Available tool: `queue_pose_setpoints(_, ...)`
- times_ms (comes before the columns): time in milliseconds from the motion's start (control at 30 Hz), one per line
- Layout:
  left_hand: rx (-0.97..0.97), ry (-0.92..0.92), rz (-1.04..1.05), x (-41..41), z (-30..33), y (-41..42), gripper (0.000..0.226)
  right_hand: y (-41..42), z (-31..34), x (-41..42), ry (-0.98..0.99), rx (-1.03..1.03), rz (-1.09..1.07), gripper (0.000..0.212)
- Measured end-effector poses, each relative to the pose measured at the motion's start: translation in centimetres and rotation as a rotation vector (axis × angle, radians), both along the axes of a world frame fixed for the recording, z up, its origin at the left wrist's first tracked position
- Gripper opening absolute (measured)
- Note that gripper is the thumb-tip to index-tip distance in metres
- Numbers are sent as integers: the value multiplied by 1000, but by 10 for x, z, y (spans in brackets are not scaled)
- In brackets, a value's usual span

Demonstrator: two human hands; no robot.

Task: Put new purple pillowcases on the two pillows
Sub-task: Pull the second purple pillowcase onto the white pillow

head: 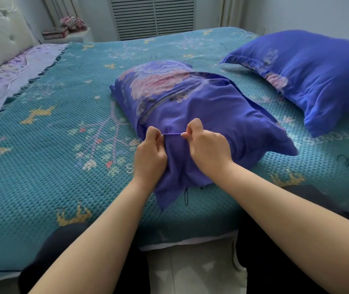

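Pinching a purple tie taut — left hand, right hand — on the filled pillowcase (floral).

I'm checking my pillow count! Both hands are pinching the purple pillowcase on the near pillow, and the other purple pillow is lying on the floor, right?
Not quite. The head view shows the other purple pillow lying on the bed, not the floor. Both hands, left and right, do pinch the near pillowcase.
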State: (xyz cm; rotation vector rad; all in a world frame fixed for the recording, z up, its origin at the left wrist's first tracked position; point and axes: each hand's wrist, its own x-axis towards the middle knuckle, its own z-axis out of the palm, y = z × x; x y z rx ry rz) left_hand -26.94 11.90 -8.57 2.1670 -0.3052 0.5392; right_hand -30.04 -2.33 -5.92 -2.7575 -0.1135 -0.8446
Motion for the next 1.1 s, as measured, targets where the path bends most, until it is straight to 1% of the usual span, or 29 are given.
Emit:
queue_pose_setpoints(33,-11,47,-14,4,0,-1,8,0,1,3,87,70,1,26)
queue_pose_setpoints(133,-68,225,-138,18,2,-1,12,-5,3,15,267,290,27,26)
queue_pose_setpoints(200,-46,271,-220,27,5,1,17,-10,7,18,387,363,88,29)
queue_pose_setpoints(234,-24,295,-271,30,6,4,18,-12,10,17,460,350,115,32)
queue_pose_setpoints(300,29,379,-386,32,9,11,14,-14,12,12,538,187,106,39)
queue_pose_setpoints(334,59,404,-419,33,10,15,10,-14,12,9,509,106,72,38)
queue_pose_setpoints(367,83,372,-418,33,11,18,8,-12,11,6,441,62,27,35)
queue_pose_setpoints(400,101,285,-373,33,10,19,7,-8,10,4,353,26,-22,29)
queue_pose_setpoints(467,98,92,-211,28,8,15,6,2,9,1,201,-44,-75,19)
queue_pose_setpoints(500,83,40,-130,24,8,11,4,6,10,1,160,-31,-68,17)
queue_pose_setpoints(534,57,29,-82,21,8,5,5,8,10,3,151,43,-54,17)
queue_pose_setpoints(601,18,108,-80,24,6,-2,11,8,15,8,246,340,-9,16)
queue_pose_setpoints(634,-6,182,-133,28,5,-5,17,5,16,13,307,503,20,17)
queue_pose_setpoints(667,-61,281,-214,34,5,-5,26,3,15,19,352,601,44,21)
queue_pose_setpoints(701,-129,397,-296,40,6,-5,35,1,15,24,398,606,62,28)
queue_pose_setpoints(734,-169,512,-362,44,8,-4,40,-1,15,28,441,542,72,31)
queue_pose_setpoints(767,-160,595,-389,46,9,-3,42,-1,14,31,476,459,67,30)
queue_pose_setpoints(801,-121,608,-379,48,9,-3,42,-3,13,34,494,395,52,27)
queue_pose_setpoints(834,-59,535,-324,48,8,-2,41,-4,11,38,510,366,37,24)
queue_pose_setpoints(867,29,380,-223,46,7,-1,37,-8,9,42,528,364,25,23)
queue_pose_setpoints(901,120,166,-86,39,8,0,30,-11,8,45,545,369,12,24)
queue_pose_setpoints(934,179,-51,-1,28,12,-1,24,-14,7,49,560,372,6,27)
queue_pose_setpoints(968,214,-225,9,16,15,-3,24,-17,6,52,577,379,9,29)
queue_pose_setpoints(1001,251,-328,-33,4,17,-6,28,-19,6,55,594,390,19,30)
queue_pose_setpoints(1034,315,-344,-89,-7,16,-10,35,-21,5,57,607,396,25,31)
queue_pose_setpoints(1101,497,-254,-155,-21,9,-16,55,-21,2,59,624,400,24,34)
